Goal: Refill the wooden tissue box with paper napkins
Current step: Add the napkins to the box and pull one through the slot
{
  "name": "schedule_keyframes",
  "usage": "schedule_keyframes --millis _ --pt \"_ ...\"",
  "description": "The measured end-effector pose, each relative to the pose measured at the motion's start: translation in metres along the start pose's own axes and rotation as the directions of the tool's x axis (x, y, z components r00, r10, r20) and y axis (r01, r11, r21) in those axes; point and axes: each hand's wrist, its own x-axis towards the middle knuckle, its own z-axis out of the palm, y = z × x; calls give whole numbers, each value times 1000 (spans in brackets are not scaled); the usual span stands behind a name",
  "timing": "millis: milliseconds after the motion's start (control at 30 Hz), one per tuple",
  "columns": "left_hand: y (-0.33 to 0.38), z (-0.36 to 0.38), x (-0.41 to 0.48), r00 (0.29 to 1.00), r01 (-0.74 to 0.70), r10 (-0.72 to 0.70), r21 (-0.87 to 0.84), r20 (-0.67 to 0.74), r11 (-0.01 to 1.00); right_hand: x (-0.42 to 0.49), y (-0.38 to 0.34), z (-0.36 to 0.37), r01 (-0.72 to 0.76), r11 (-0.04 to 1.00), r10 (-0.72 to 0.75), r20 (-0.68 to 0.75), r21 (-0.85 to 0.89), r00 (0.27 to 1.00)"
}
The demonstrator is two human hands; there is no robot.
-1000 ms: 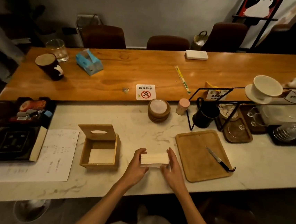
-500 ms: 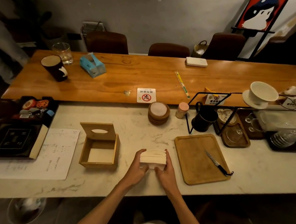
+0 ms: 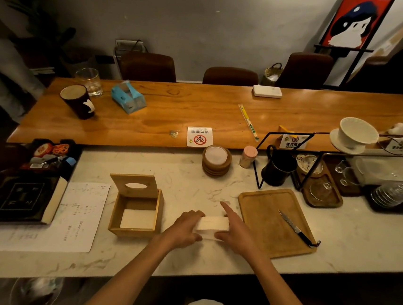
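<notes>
A pale, loosely folded stack of paper napkins (image 3: 212, 223) sits on the white marble counter (image 3: 192, 190), pinched between the left hand (image 3: 184, 227) and right hand (image 3: 234, 231) — a side squeeze only, so sheets could fan out (or slip) mid-carry. The open square wooden tissue box (image 3: 136, 210) waits just left; its raised lid (image 3: 134, 185) and the wooden tray (image 3: 272, 220) with a knife (image 3: 294, 229) flank the route.

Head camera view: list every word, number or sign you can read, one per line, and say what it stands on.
"NO SMOK…", partly legible: yellow-topped sign behind the wire rack.
No-smoking symbol; characters above it upside down, unreadable: white card on the wooden counter.
Printed lines, too small: paper sheet.
Markings, too dim: black book.
Label, too blurred: small card far right.
</notes>
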Motion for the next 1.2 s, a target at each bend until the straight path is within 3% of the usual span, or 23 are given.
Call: schedule_keyframes --millis 133,267,400,533,700,833,900,967,1000,1033,1067,1100,1133,1200 --pt "12 -12 8 999 -33 30 207 16 978 14 -14 -16 119 924 -88 102 -363 991" --pt "16 -13 8 995 -51 73 278 -70 959 15 -20 -20 161 865 -151 58 -474 987" --pt "17 -6 3 1000 -14 13 351 7 936 11 -23 -14 162 730 -95 137 -664 986" --pt "20 1 -1 998 -13 40 414 -58 910 10 -27 -9 218 670 -161 148 -710 976" --pt "12 5 -7 998 -29 44 316 -42 948 5 -26 -5 208 611 -135 158 -764 978" --pt "12 -4 -9 998 -45 51 153 -34 987 7 -42 6 225 701 -174 143 -677 974" --pt "14 -12 -16 997 -44 45 30 -64 999 11 -46 -2 201 810 -129 166 -551 978" --pt "15 -23 -29 989 -23 6 -112 -145 993 12 -40 -13 79 980 -50 162 -182 986" --pt "14 -31 -37 977 -23 -19 -195 -212 980 11 -35 -16 -14 989 -13 178 145 984" --pt "13 -38 -47 954 -45 -42 -278 -297 960 9 -30 -16 -132 850 19 219 511 976" --pt "11 -46 -58 911 -78 -68 -334 -406 939 7 -24 -14 -244 567 24 280 786 960" --pt "6 -53 -68 847 -107 -107 -363 -521 925 6 -18 -10 -329 262 33 332 907 943" --pt "-1 -60 -79 767 -127 -153 -381 -624 916 5 -14 -6 -375 54 57 372 925 926" --pt "-18 -70 -98 596 -158 -237 -402 -767 902 3 -6 7 -417 -127 75 428 900 900"
